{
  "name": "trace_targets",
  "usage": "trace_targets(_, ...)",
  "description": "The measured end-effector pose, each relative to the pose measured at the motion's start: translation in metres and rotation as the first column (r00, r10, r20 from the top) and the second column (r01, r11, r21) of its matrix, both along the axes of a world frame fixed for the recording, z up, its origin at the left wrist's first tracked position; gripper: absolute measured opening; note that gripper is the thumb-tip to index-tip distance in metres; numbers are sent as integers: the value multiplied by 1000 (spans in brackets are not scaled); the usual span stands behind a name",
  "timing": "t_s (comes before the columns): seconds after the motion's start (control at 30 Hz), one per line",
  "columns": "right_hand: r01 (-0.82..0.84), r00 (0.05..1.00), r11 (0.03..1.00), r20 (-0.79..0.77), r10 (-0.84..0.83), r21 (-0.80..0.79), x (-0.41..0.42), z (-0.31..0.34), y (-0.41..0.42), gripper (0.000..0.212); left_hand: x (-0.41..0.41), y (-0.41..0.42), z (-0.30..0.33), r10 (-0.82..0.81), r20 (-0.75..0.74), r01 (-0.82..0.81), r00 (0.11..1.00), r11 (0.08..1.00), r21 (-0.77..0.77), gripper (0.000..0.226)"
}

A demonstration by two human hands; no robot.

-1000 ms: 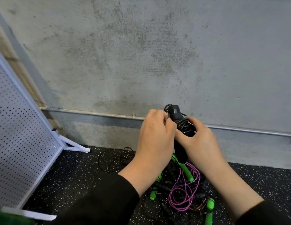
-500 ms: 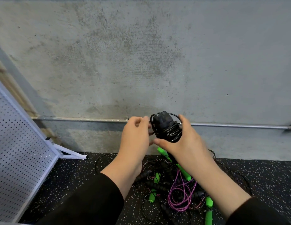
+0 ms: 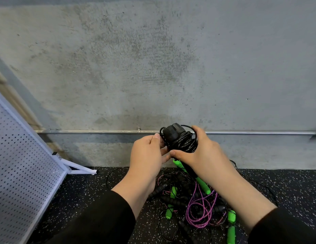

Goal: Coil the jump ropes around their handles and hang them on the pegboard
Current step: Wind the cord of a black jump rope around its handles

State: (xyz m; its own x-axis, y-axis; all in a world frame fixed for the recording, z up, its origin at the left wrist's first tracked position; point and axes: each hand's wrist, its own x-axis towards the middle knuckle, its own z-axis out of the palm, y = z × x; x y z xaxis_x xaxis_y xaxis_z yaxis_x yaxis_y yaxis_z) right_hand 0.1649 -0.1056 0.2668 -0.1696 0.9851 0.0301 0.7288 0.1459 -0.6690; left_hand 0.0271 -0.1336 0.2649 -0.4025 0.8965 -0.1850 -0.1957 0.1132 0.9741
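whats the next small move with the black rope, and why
Probably tuck the loose loop: the right hand grips the black rope, already wound around its handles, while the left hand pinches the last strand. Then it can go to the pegboard.

Black coiled rope (image 3: 182,142), green handles (image 3: 203,184), purple cord (image 3: 197,208), black-and-white speckled floor (image 3: 83,194)
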Motion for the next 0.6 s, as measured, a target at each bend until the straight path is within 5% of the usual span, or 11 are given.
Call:
trace_targets(0.3, 99, 994, 994, -35, -101, -50, 2, 12, 1, 75, -7, 0, 3, 19, -319, 5, 947, 997, 75, 33)
trace_targets(0.47, 103, 991, 994, -80, -107, -46, 1, 13, 0, 70, -10, -3, 11, 5, -182, 12, 983, 996, 93, 35)
trace_targets(0.6, 66, 993, 997, -94, -69, -32, 1, 3, 1, 91, -16, -4, 6, -29, -255, 15, 967, 998, -55, 21)
